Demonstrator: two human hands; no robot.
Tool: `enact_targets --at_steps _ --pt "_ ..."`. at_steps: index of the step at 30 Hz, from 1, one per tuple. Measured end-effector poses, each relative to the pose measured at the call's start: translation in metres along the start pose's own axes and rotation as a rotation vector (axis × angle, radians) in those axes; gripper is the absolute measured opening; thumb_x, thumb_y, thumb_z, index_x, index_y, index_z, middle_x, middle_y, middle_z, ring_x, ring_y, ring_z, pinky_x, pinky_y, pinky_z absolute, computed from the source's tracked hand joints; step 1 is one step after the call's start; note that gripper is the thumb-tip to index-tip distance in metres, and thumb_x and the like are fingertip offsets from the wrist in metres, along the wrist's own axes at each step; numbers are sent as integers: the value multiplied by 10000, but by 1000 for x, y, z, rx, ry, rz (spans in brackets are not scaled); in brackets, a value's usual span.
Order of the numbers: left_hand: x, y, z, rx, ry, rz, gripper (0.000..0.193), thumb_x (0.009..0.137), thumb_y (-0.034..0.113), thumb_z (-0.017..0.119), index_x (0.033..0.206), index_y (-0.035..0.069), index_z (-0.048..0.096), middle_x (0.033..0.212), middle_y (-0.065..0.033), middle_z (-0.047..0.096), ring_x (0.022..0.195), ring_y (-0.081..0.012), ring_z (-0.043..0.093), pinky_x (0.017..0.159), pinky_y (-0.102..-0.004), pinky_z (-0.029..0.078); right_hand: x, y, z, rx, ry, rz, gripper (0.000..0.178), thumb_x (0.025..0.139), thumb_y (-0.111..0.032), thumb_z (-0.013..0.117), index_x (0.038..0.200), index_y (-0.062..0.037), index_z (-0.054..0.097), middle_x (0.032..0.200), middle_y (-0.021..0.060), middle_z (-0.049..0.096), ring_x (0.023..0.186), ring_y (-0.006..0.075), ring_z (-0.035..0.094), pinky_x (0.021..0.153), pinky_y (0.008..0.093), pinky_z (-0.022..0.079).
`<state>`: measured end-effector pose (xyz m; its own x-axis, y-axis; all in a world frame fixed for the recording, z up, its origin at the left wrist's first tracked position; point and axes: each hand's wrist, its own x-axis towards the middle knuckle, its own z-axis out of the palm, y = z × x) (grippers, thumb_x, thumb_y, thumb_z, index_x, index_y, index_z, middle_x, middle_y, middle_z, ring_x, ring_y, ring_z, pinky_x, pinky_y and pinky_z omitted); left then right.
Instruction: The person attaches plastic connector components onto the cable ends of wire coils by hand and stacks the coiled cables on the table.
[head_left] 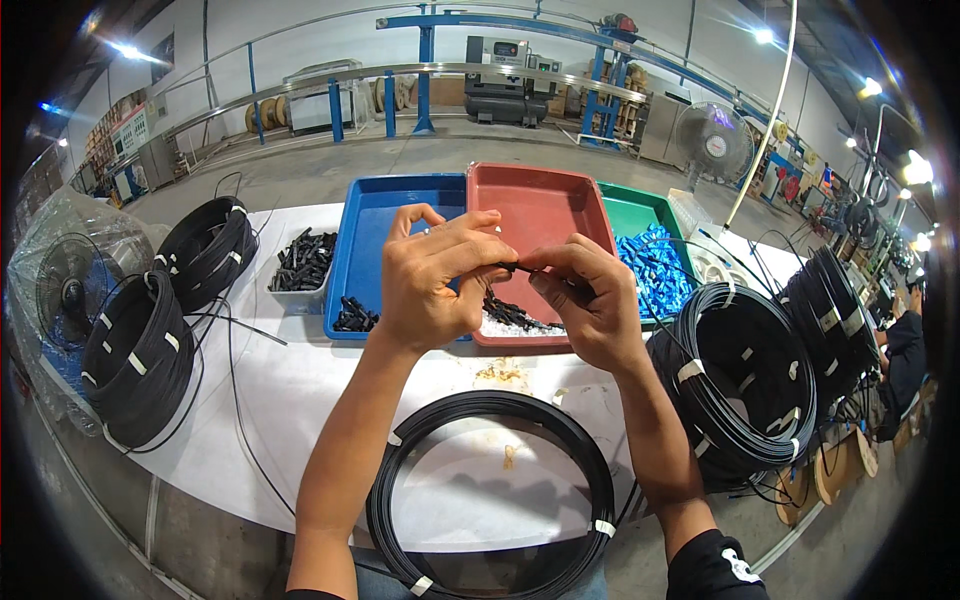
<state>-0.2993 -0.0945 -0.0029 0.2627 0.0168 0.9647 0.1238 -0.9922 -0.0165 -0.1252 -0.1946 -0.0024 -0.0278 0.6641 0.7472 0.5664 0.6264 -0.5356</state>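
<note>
Over the trays, my left hand [440,275] and my right hand [592,298] meet, fingertips pinched on a small black cable end [513,267]. Fingers hide most of it, so its exact shape is unclear. Under them stands the red tray [540,180], with small black parts and white bits near its front. Left of it, the blue tray [400,190] has a small pile of black parts [355,315]. Below my hands, a coil of black cable [490,405] bound with white tape lies at the table's near edge, between my forearms.
On the right, a green tray [625,205] holds many blue pieces [657,275]. A small container of black parts [303,262] stands left of the trays. Stacked black cable coils flank the white table [250,400], left [140,360] and right [745,370]. Loose cable ends stick out.
</note>
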Motion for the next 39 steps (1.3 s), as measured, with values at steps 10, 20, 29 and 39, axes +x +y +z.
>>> enact_targets --at_steps 10,20,29,39 --pt "-4 2 4 -36 27 -112 216 675 -3 710 806 163 751 872 -69 764 814 -142 715 797 -361 358 0 0 2 -26 21 7 236 823 109 661 1020 -9 716 836 64 608 702 117 607 600 248 471" --pt "-5 5 9 -4 67 -96 256 653 -35 650 797 156 740 797 -62 753 888 -164 723 812 -368 337 1 1 3 -5 22 1 217 824 99 670 1007 -8 717 831 66 613 690 120 599 598 257 466" --pt "-3 13 10 32 66 -137 194 628 3 717 780 118 754 899 -127 762 772 -189 704 768 -352 370 -1 -2 3 -112 51 -35 238 796 103 675 995 -23 712 834 82 629 721 161 655 618 269 496" --pt "-6 20 16 182 143 -150 216 630 -52 645 719 131 715 728 -53 723 1015 -253 722 863 -392 347 -2 -5 12 -221 131 -171 201 808 82 683 974 -30 702 805 90 616 668 207 661 569 309 517"
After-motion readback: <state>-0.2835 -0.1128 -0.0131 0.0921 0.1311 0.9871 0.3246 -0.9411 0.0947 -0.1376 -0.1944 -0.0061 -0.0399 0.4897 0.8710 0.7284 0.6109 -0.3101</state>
